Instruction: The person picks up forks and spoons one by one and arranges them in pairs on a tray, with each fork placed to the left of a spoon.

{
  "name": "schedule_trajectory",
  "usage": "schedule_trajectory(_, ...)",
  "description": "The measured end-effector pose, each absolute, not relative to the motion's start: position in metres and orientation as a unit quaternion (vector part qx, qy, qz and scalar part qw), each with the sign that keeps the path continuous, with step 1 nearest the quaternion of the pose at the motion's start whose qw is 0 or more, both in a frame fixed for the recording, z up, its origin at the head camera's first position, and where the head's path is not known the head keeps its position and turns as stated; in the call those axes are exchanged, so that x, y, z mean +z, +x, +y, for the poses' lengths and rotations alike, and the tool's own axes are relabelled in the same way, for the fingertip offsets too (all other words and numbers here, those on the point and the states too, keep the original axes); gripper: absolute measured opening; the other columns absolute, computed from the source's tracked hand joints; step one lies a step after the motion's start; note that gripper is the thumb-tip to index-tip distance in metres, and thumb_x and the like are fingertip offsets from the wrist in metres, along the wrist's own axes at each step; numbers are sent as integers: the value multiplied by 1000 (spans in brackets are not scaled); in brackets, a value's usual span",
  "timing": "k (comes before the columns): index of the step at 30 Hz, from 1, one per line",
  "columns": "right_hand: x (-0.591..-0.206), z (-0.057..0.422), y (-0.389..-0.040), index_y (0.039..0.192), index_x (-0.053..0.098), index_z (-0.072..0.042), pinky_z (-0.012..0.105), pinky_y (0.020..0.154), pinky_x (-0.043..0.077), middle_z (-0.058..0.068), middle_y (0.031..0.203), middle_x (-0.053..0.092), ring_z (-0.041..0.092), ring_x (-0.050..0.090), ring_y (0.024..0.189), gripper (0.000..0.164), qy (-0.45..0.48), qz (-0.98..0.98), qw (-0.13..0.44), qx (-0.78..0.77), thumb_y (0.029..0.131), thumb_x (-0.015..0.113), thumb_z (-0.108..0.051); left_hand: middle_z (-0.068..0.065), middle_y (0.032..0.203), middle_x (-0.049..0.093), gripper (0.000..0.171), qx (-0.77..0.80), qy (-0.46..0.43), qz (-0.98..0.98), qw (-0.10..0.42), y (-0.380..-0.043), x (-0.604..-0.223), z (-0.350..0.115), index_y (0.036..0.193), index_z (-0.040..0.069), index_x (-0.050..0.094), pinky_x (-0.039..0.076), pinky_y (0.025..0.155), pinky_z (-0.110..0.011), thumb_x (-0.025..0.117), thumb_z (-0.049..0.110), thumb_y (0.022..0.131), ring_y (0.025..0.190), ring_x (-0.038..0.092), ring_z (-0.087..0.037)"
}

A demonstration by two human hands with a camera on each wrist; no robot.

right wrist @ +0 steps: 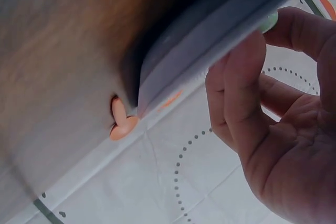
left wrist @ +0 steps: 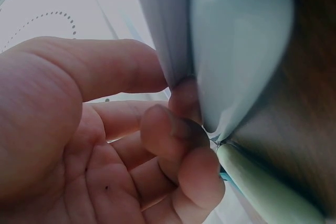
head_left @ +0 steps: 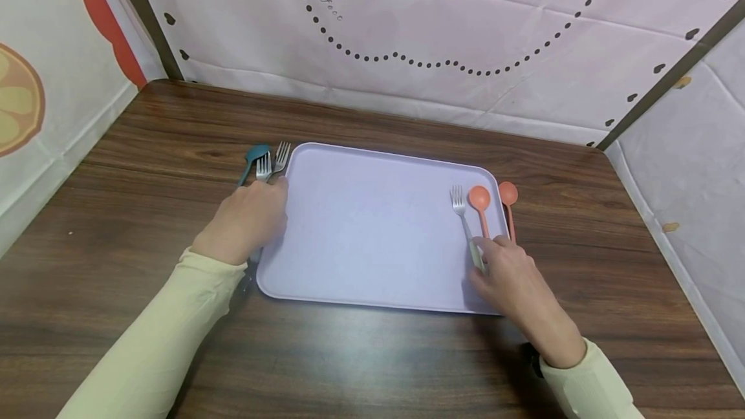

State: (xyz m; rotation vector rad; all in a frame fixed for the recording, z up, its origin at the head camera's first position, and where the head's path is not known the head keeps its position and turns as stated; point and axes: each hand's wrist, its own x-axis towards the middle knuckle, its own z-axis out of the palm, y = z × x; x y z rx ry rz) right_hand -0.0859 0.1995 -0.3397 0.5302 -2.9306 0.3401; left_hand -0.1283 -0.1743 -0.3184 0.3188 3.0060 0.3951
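Observation:
A lilac tray [head_left: 372,238] lies on the table. At its right side my right hand [head_left: 512,277] pinches the pale green handle of a fork [head_left: 459,200] between thumb and fingers; the handle's end [right wrist: 270,21] shows in the right wrist view. Just beside that fork lies an orange spoon [head_left: 480,199] on the tray. My left hand [head_left: 247,218] is at the tray's left rim, fingers curled beside the pale handle [left wrist: 241,35] of a piece of cutlery; whether they grip it is unclear. Two forks, one with tines [head_left: 264,165] in front, and a teal spoon [head_left: 256,152] extend beyond this hand.
A second orange spoon [head_left: 508,194] lies on the wooden table [head_left: 361,354] just outside the tray's right rim. Printed cloth walls [head_left: 465,24] enclose the table at the back and both sides.

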Motion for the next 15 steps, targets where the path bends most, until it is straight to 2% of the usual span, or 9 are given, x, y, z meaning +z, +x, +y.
schedule_trajectory(4, -340, 196, -86, 98, 64, -1, 36, 43, 41, 4, 65, 45, 19, 42, 53, 28, 175, -976, 66, 108, 70, 64, -8, -20, 71, 51, 18, 130, 106, 985, 47, -128, -317, -174, 100, -7, 47, 45, 44, -44, 39, 2, 87, 56, 51, -30)
schedule_trajectory(10, -339, 193, -85, 88, 62, -6, 35, 43, 38, 2, 63, 43, 18, 40, 55, 16, 182, -978, 54, 91, 74, 63, -13, -20, 71, 50, 16, 133, 104, 984, 52, -128, -316, -174, 99, -6, 46, 45, 43, -43, 39, 3, 88, 56, 51, -30)
schedule_trajectory(15, -338, 191, -84, 86, 61, -8, 35, 42, 36, 1, 64, 42, 18, 39, 55, 14, 181, -979, 42, 83, 76, 64, -17, -20, 71, 50, 17, 133, 105, 984, 53, -127, -316, -174, 100, -6, 46, 45, 43, -43, 37, 2, 89, 56, 51, -30)
